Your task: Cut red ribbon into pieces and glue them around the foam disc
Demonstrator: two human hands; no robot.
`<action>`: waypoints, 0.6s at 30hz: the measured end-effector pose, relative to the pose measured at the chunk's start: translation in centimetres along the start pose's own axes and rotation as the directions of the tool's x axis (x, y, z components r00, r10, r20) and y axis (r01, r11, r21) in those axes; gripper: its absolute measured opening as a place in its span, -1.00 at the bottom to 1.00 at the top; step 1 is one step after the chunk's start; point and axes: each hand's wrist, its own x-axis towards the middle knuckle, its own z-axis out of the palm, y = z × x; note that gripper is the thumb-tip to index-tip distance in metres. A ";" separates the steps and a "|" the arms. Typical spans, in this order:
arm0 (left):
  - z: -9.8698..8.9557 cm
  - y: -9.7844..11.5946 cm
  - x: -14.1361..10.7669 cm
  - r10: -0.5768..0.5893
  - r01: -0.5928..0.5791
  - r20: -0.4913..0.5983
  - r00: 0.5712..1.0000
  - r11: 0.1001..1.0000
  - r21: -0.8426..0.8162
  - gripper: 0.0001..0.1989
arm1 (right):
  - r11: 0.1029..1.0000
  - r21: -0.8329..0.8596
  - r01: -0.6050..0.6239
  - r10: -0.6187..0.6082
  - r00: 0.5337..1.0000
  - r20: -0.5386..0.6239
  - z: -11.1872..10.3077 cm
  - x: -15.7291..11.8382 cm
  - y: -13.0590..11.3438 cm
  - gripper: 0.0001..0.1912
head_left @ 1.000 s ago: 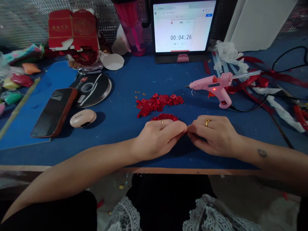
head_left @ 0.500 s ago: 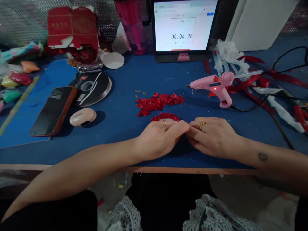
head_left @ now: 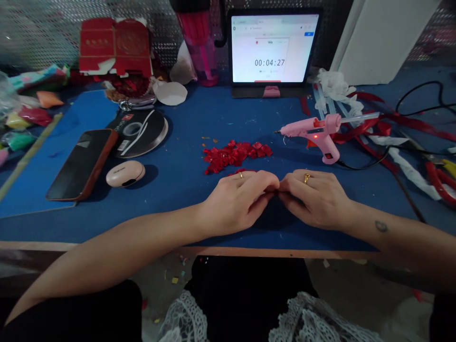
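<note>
My left hand (head_left: 239, 203) is closed, fingers curled under, over a red ruffled piece (head_left: 245, 171). Only a thin red edge of that piece shows behind the knuckles; the rest is hidden. Against its fingertips, my right hand (head_left: 315, 198) is closed in a pinch, and whatever lies between its fingers is too small or covered to make out. Just beyond the hands lies a loose pile of red ribbon petals (head_left: 233, 154). A pink glue gun (head_left: 317, 133) with its red light on rests to the right, nozzle pointing left.
On the left lie a phone (head_left: 81, 165), a pale earbud case (head_left: 125, 174) and a black ribbon spool (head_left: 142, 137). At the back stand a tablet (head_left: 274, 52) with a timer and a pink bottle (head_left: 199, 52). Ribbons and red-handled scissors (head_left: 438, 185) lie at right with a cable.
The view has tilted slightly upward. Both hands stay together at the fingertips, and the left hand has turned a little, so less of the red ruffled piece shows.
</note>
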 end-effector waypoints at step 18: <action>0.2 0.3 -0.1 -0.035 0.035 0.018 0.999 0.999 -0.022 -0.83 | 0.998 -0.058 0.029 -0.031 0.999 -0.031 0.3 0.4 -0.7 -0.84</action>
